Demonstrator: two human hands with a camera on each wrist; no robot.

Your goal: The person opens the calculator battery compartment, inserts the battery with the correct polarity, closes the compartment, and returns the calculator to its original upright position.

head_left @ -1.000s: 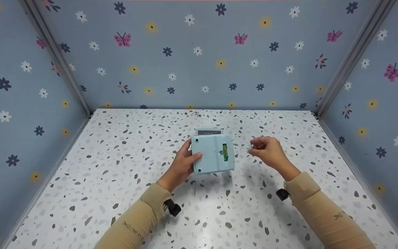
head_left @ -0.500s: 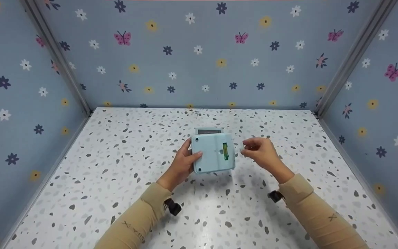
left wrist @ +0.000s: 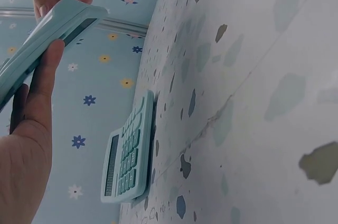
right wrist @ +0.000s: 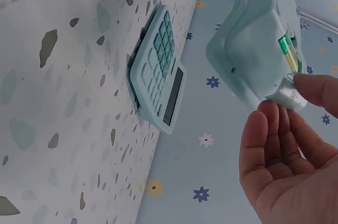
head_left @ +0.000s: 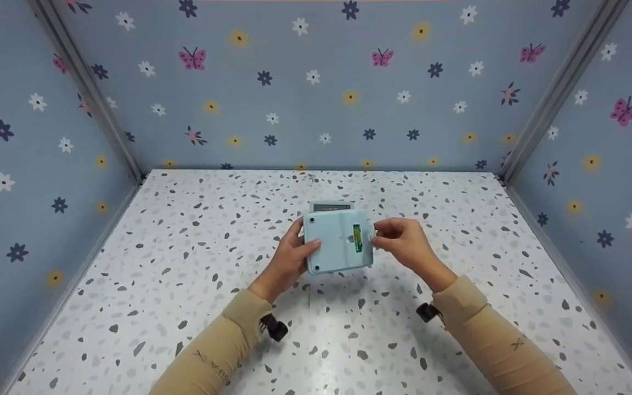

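Note:
My left hand (head_left: pixel 288 258) grips a light-blue calculator (head_left: pixel 329 249) by its left side, thumb on the back, which faces up toward the head camera. A green battery (head_left: pixel 357 238) lies in the uncovered slot near its right end. In my right hand (head_left: pixel 406 244), thumb and fingertips pinch a small pale battery cover (right wrist: pixel 287 95). The right wrist view has that cover at the calculator's end, close beside the battery slot; whether they touch, I cannot tell.
A second light-blue calculator (left wrist: pixel 128 152) stands on the speckled white table (head_left: pixel 212 318) behind the held one, keys and screen showing in both wrist views. Flower-patterned panels (head_left: pixel 316 109) enclose the back and sides.
My right hand has moved left, carrying the battery cover to the right end of the held calculator. The left hand and its calculator have stayed nearly still.

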